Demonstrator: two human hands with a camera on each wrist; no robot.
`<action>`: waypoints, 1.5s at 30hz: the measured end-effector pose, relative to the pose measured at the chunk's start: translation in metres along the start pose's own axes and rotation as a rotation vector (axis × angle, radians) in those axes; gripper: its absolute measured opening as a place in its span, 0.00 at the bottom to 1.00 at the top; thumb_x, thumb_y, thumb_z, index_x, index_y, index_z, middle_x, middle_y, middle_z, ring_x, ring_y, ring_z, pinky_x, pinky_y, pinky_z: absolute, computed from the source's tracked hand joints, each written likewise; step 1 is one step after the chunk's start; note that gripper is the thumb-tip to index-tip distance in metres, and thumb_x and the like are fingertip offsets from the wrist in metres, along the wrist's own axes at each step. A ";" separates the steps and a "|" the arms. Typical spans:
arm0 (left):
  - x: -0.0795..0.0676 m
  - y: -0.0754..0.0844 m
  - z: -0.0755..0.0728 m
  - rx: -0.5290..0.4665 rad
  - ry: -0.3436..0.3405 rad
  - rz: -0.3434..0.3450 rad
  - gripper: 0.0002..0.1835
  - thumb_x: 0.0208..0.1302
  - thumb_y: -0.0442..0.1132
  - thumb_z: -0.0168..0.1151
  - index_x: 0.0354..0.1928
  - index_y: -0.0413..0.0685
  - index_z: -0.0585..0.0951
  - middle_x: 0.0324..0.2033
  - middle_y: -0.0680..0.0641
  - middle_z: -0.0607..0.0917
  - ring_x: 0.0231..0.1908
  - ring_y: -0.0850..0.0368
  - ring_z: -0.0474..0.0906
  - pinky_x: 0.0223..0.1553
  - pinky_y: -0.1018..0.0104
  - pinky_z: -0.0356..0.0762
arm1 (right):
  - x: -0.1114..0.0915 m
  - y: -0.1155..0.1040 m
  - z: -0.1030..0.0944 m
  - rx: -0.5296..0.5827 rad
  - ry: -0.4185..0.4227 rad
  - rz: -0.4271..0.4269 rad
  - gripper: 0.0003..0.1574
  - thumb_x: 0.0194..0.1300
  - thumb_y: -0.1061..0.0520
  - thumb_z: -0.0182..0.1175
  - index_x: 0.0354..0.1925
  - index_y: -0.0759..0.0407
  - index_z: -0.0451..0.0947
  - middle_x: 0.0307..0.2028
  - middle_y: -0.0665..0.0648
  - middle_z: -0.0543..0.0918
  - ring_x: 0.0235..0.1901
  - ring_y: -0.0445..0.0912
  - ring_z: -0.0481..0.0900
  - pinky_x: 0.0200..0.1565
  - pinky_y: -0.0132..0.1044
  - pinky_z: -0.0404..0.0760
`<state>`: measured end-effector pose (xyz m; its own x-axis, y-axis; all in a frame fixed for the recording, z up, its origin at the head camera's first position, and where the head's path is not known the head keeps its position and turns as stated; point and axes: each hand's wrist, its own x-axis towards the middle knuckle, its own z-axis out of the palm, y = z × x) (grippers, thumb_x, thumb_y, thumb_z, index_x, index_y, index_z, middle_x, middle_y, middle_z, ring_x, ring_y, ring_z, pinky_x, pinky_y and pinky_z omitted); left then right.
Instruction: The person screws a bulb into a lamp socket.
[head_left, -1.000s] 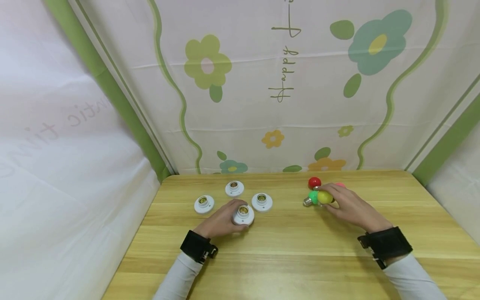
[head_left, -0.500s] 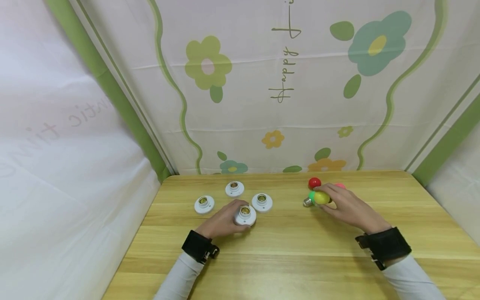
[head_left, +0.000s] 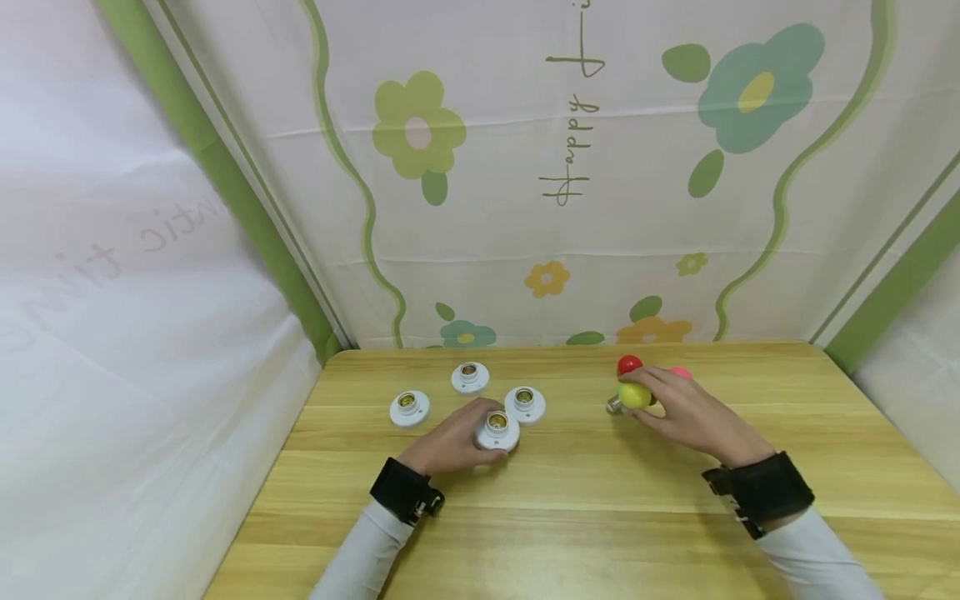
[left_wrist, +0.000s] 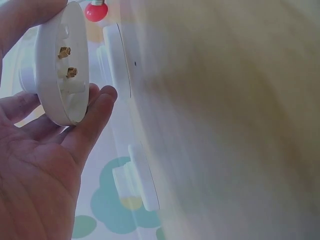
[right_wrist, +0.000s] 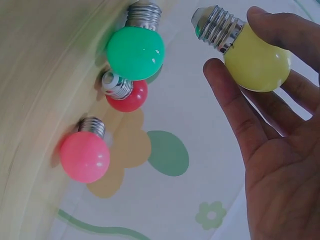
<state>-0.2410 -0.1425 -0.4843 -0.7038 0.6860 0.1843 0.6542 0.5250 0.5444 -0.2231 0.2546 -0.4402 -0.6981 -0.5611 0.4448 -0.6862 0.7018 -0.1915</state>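
Observation:
My left hand (head_left: 453, 443) grips a white round lamp holder (head_left: 497, 432) by its rim, its socket facing up. In the left wrist view its hollow underside shows two brass screws, and it is off the table. My right hand (head_left: 693, 423) pinches a yellow light bulb (right_wrist: 259, 62) between thumb and fingers, above the table, its metal screw base exposed. Beneath and beside that hand lie a green bulb (right_wrist: 135, 52), a red bulb (right_wrist: 131, 98) and a pink bulb (right_wrist: 85, 157). In the head view the yellow bulb covers most of the green one.
Three more white lamp holders stand on the wooden table (head_left: 570, 517): one at left (head_left: 408, 410), one farther back (head_left: 470, 378), and one (head_left: 525, 406) just beyond the held holder. A flowered cloth (head_left: 480, 208) hangs behind the table, and white cloth walls stand at both sides.
My left hand has shifted slightly right with the lamp holder. My right hand has drawn a little left with the yellow bulb, now covering more of the green bulb.

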 end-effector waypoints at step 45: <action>0.016 0.013 0.011 0.032 -0.008 0.038 0.37 0.56 0.55 0.69 0.64 0.48 0.69 0.54 0.56 0.75 0.52 0.65 0.71 0.54 0.67 0.75 | 0.017 -0.025 -0.004 -0.036 0.009 -0.085 0.30 0.58 0.43 0.68 0.54 0.55 0.75 0.46 0.50 0.80 0.41 0.40 0.77 0.39 0.41 0.82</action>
<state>-0.2411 -0.1192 -0.4838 -0.6760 0.7097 0.1982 0.6894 0.5142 0.5103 -0.2167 0.2293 -0.4246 -0.6354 -0.6157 0.4660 -0.7351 0.6671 -0.1211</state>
